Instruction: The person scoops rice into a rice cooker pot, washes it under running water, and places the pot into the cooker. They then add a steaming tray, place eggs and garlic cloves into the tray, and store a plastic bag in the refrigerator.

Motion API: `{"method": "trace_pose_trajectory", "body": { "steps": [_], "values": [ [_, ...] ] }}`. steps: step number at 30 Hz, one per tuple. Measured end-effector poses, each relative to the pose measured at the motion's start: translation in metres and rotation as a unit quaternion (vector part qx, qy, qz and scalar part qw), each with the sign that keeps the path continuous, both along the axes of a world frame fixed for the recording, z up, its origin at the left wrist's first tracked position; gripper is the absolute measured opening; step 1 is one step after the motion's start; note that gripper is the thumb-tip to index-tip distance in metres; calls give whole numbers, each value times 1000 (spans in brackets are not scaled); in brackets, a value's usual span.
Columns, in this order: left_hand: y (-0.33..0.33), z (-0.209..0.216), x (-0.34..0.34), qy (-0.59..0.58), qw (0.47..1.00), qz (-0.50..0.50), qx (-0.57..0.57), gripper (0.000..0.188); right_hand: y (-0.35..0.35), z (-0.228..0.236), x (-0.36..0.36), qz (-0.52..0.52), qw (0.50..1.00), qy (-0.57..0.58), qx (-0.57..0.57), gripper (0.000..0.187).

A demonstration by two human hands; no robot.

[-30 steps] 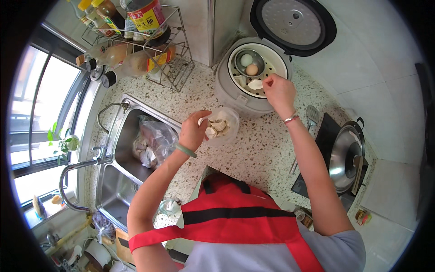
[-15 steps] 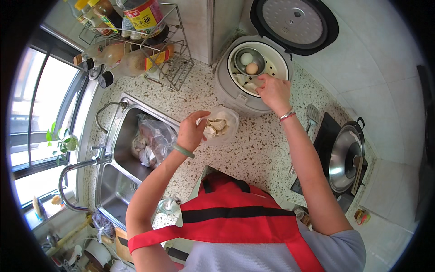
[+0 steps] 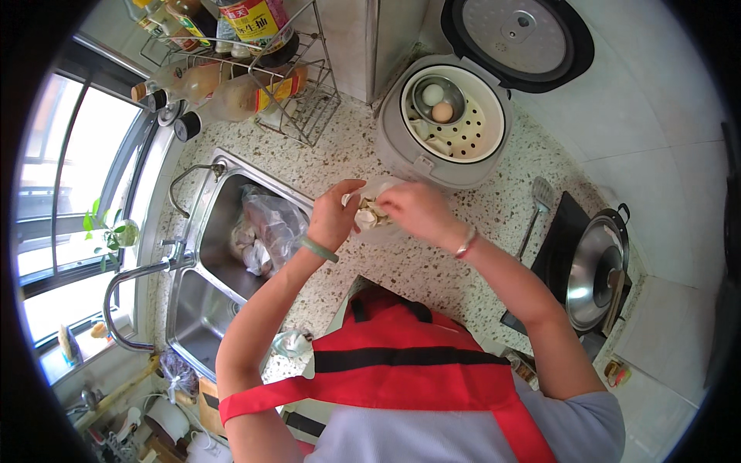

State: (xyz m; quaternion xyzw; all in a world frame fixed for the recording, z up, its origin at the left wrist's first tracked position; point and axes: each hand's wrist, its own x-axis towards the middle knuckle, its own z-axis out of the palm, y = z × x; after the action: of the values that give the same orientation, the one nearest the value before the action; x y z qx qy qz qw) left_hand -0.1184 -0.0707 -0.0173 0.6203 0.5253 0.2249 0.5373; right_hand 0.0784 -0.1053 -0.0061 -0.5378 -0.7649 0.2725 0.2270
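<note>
A clear plastic container (image 3: 388, 233) stands on the counter with several pale folded pieces that look like dumplings (image 3: 367, 218) inside. My left hand (image 3: 332, 220) grips its left side, fingers curved around the rim. Over the same container, my right hand (image 3: 421, 214) reaches in from the right with fingertips pinched at the pieces; what they hold is hidden. Beyond it, an open rice cooker (image 3: 440, 171) holds a white perforated steamer tray (image 3: 471, 139). Several similar pale pieces lie along the tray's left and near side. A metal bowl (image 3: 455, 85) there holds two eggs (image 3: 442, 112).
Left is a double sink (image 3: 202, 287) with a plastic bag (image 3: 270, 224) in it. A wire rack (image 3: 316, 116) of bottles stands at the far left. At right are a slotted spatula (image 3: 542, 193) and a lidded pan (image 3: 594, 270) on a black cooktop. The cooker's lid (image 3: 521, 35) stands raised.
My right hand has moved from the steamer tray back to the plastic container. My left hand stays at the container's side. The view has shifted slightly.
</note>
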Motion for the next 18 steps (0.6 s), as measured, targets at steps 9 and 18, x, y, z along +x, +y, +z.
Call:
{"method": "trace_pose_trajectory", "body": {
  "steps": [9, 18],
  "values": [
    [-3, 9, 5, 9, 999, 1, -35, 22, 0, -50, -34, 74, 910, -395, 100, 15],
    [2, 4, 5, 13, 1000, -5, 13, 22, -7, -21, -11, 9, 985, -124, 117, 9]
  ]
}}
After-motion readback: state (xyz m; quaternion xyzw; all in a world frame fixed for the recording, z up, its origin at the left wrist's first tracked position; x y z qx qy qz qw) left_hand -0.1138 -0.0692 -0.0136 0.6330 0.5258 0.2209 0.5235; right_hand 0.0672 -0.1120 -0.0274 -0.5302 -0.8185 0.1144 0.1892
